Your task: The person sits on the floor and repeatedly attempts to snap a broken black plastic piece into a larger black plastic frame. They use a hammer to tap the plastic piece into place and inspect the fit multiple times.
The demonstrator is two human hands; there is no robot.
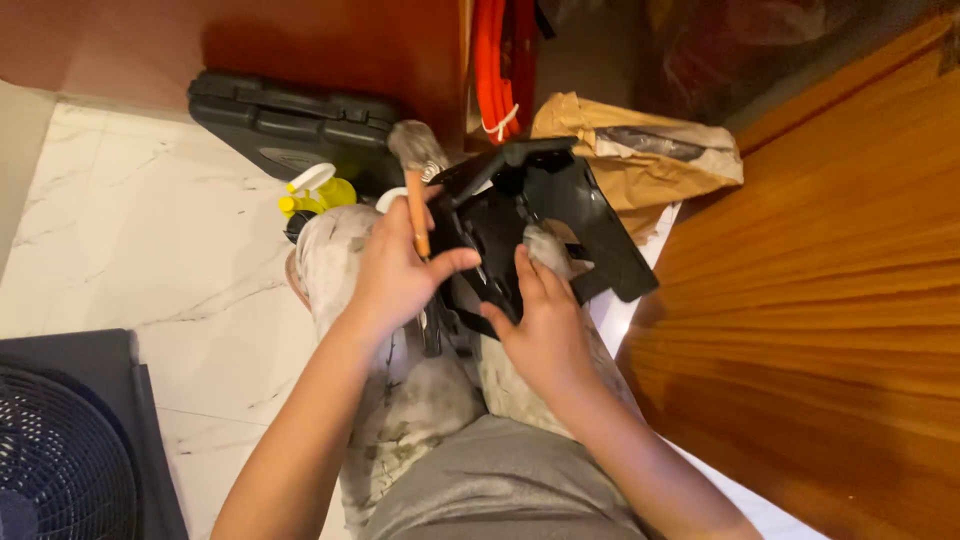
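Marble, white with grey veins, is covering the floor (150, 230) I am looking down on, and polished orange-brown wood panelling (830, 290) is rising along my right. At the bottom left a dark fan (60, 450) with a round wire grille is poking into view. Against the far wall a black ribbed plastic toolcase (285, 120) is lying flat, and beside it a crumpled brown paper bag (640, 150) is sagging next to coiled orange hose (497, 70). I am sitting with stained pale trousers (420, 390) stretched out, crowding the space in front of the case. On my lap a black moulded plastic part (555, 215), glossy and angular, is resting tilted. My left hand (395, 275) is gripping its left edge together with a small hammer (418, 175) with a wooden handle and dull grey head pointing up. My right hand (545, 330) is closing on the part's lower edge, fingers inside it. A yellow spray bottle (318, 192) is sitting just behind my knee.
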